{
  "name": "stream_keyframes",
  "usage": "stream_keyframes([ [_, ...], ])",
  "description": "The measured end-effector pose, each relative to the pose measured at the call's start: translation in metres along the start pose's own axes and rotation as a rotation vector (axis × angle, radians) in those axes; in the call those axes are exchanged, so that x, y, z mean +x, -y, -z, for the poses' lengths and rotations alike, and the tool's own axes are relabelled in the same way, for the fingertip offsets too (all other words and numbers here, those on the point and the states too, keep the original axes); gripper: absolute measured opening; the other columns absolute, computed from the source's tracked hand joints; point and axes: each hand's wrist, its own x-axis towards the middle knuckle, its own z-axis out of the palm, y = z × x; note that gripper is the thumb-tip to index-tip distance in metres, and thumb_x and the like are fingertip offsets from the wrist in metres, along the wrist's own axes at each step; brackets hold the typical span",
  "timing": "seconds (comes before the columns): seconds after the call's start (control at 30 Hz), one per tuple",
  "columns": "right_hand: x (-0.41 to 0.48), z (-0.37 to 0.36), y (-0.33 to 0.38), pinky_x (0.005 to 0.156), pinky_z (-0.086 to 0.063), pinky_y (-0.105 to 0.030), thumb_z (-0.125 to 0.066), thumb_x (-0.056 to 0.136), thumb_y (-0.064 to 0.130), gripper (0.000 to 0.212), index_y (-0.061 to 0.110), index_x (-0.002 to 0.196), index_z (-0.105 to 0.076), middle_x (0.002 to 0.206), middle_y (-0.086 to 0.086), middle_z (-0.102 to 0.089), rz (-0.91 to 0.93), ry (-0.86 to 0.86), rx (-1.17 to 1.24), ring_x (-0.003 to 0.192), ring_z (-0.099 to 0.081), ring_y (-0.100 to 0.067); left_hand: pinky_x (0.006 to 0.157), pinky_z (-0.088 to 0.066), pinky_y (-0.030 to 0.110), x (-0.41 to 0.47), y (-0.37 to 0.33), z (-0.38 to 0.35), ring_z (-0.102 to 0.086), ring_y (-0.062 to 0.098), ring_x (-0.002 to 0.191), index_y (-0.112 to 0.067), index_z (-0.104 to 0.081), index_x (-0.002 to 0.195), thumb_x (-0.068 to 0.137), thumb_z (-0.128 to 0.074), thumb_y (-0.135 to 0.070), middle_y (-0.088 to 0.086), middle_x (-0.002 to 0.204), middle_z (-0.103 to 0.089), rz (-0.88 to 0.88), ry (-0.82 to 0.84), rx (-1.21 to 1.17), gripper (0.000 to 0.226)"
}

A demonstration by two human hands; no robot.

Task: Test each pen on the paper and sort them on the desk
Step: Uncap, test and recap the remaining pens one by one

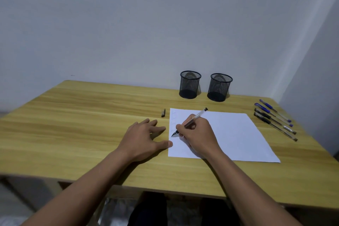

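Note:
A white sheet of paper (233,134) lies on the wooden desk (77,115), with faint marks near its left edge. My right hand (198,135) grips a clear-barrelled black pen (199,114), its tip touching the paper's left part. My left hand (145,137) rests flat on the desk with spread fingers, its thumb at the paper's left edge. The pen's black cap (163,112) lies on the desk just left of the paper's top corner. Several capped pens (275,119), blue and black, lie side by side right of the paper.
Two black mesh pen cups (190,84) (219,87) stand at the back of the desk by the wall, both looking empty. The wall corner closes in on the right. The desk's front edge runs below my forearms.

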Motion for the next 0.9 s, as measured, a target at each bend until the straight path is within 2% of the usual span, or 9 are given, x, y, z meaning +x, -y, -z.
stream_keyframes([
  [0.1, 0.0003, -0.0006, 0.0006, 0.074, -0.062, -0.054, -0.074, 0.089, 0.031, 0.018, 0.016, 0.078, -0.071, 0.072, 0.001, -0.075, -0.002, -0.036, -0.007, 0.074, -0.074, -0.017, 0.12, -0.02, 0.043, 0.0004, 0.0003, -0.0005, -0.025, 0.012, 0.149, -0.042, -0.059, 0.133, 0.065, -0.06, -0.081, -0.006, 0.156, -0.038, 0.005, -0.006, -0.002, 0.078],
  [0.5, 0.0, -0.0001, -0.0024, 0.067, -0.06, -0.06, -0.072, 0.084, 0.027, 0.021, 0.009, 0.074, -0.068, 0.069, -0.011, -0.072, -0.059, -0.061, -0.003, 0.073, -0.073, -0.036, 0.121, -0.018, 0.042, -0.0017, 0.0007, -0.002, -0.024, 0.01, 0.149, -0.043, -0.059, 0.131, 0.059, -0.053, -0.087, -0.008, 0.156, -0.038, 0.005, -0.012, -0.014, 0.084],
  [0.67, 0.0005, 0.0007, -0.002, 0.06, -0.059, -0.052, -0.071, 0.087, 0.023, 0.021, 0.005, 0.076, -0.068, 0.068, -0.012, -0.073, -0.055, -0.08, -0.021, 0.065, -0.072, -0.035, 0.121, -0.018, 0.042, -0.0025, 0.0006, -0.0018, -0.024, 0.01, 0.148, -0.043, -0.059, 0.132, 0.06, -0.053, -0.086, -0.009, 0.156, -0.038, 0.005, -0.013, -0.012, 0.084],
  [0.77, 0.0006, 0.0017, -0.0018, 0.059, -0.059, -0.045, -0.071, 0.088, 0.022, 0.021, 0.005, 0.077, -0.067, 0.068, -0.011, -0.073, -0.063, -0.084, -0.028, 0.056, -0.068, -0.025, 0.121, -0.019, 0.041, -0.0024, 0.001, -0.0021, -0.024, 0.009, 0.148, -0.043, -0.059, 0.132, 0.061, -0.055, -0.086, -0.009, 0.156, -0.038, 0.001, -0.016, -0.009, 0.083],
  [0.9, -0.0001, 0.003, -0.0031, 0.057, -0.058, -0.042, -0.07, 0.088, 0.021, 0.02, 0.004, 0.078, -0.067, 0.068, -0.011, -0.072, -0.06, -0.083, -0.028, 0.055, -0.068, -0.025, 0.121, -0.019, 0.041, -0.0016, 0.0016, -0.003, -0.024, 0.009, 0.148, -0.044, -0.06, 0.131, 0.061, -0.055, -0.086, -0.01, 0.156, -0.039, -0.001, -0.021, -0.008, 0.082],
])
